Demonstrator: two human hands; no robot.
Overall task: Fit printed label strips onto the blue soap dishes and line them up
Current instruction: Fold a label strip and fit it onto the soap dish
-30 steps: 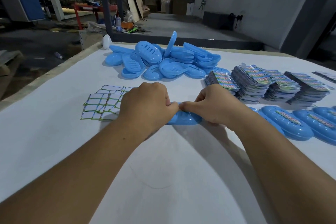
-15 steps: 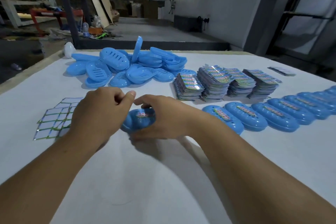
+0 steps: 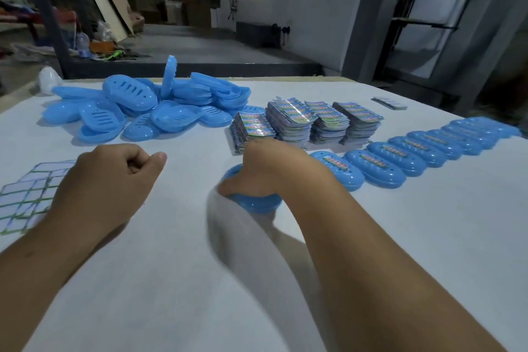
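Workshop background, grey walls and leaning boards at top of frame; white table [image 3: 400, 237] fills the lower two thirds. Loose pile of unlabelled blue dishes [image 3: 137, 111] sits upper left of centre. Row of finished dishes [image 3: 397, 161] with label strips on top runs from centre right toward the right edge, each just beside the next. Stacks of printed labels [image 3: 308, 120] stand centre, behind the row's near end. Green-edged backing sheets [image 3: 25, 194] lie at left edge. Right hand [image 3: 268, 168] grips the current soap dish [image 3: 251, 203] from above, fingers curled over it, thumb on its left end; the dish is on the table just left of the row's nearest dish [image 3: 337, 170], apart from it (label hidden under the hand, can't confirm it is seated). Left hand [image 3: 114, 177] is a loose fist holding nothing, hovering beside the sheets. Step in hand looks like placing: slide the dish right until it sits just beside the nearest one, same angle, long sides parallel, near edges level, and don't nudge the neighbours out of line.
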